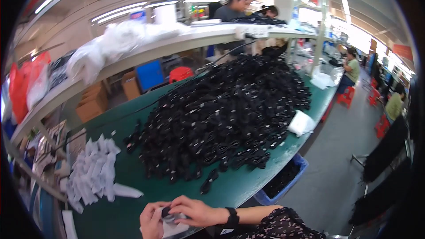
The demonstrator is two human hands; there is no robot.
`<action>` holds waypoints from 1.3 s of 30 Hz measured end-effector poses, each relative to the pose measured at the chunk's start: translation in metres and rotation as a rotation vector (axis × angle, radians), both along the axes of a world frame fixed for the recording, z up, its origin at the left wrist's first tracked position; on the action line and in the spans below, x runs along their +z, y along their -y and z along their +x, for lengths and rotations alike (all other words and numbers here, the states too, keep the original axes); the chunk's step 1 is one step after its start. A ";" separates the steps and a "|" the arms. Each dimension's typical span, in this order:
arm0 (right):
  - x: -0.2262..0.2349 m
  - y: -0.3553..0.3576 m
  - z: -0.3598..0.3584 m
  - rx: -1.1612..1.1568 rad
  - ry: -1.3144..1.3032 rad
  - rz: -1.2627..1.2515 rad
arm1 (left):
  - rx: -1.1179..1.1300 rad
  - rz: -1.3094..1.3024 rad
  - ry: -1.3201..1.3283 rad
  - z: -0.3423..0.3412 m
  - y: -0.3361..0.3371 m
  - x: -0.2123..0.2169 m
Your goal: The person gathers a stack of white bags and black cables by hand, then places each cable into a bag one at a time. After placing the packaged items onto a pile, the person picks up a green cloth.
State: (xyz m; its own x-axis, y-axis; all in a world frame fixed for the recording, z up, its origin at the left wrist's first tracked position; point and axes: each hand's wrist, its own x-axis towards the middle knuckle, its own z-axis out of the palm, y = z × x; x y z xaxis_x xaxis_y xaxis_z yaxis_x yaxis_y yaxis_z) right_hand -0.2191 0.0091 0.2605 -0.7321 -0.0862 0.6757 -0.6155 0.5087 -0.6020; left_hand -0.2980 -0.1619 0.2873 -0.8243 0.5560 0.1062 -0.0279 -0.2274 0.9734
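At the near edge of the green table, my left hand [152,220] and my right hand [195,211] are closed together around a small white wrapper [173,229]. A dark piece [166,211] shows at the wrapper's opening, between the fingers. It looks like one of the black coiled bundles, though most of it is hidden. Beyond my hands rises a large heap of black coiled bundles [221,110] with small pale tips, and one loose bundle [209,181] lies in front. To the left is a stack of narrow white wrapped packets [95,170].
A shelf [208,32] with clear plastic bags [119,40] spans the table's far side. A blue-rimmed bin [283,183] stands below the right table edge. A white bundle [302,123] rests near that edge. Other people sit or stand farther off, some near red stools [346,96].
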 end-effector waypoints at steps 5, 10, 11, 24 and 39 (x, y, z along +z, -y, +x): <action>0.008 -0.005 0.001 -0.046 0.007 0.086 | -0.101 0.103 0.199 -0.012 -0.007 -0.008; 0.012 -0.003 0.000 0.000 -0.088 0.193 | -0.197 0.160 0.258 -0.003 -0.006 -0.021; 0.010 -0.001 -0.003 0.025 -0.090 0.199 | -0.201 0.132 0.224 -0.004 -0.003 -0.025; 0.014 -0.049 -0.006 -0.468 0.295 0.172 | 0.441 -0.029 -0.141 -0.081 0.049 -0.011; -0.047 -0.062 0.026 -0.555 0.523 0.486 | -0.115 -0.581 -0.769 0.008 0.025 -0.087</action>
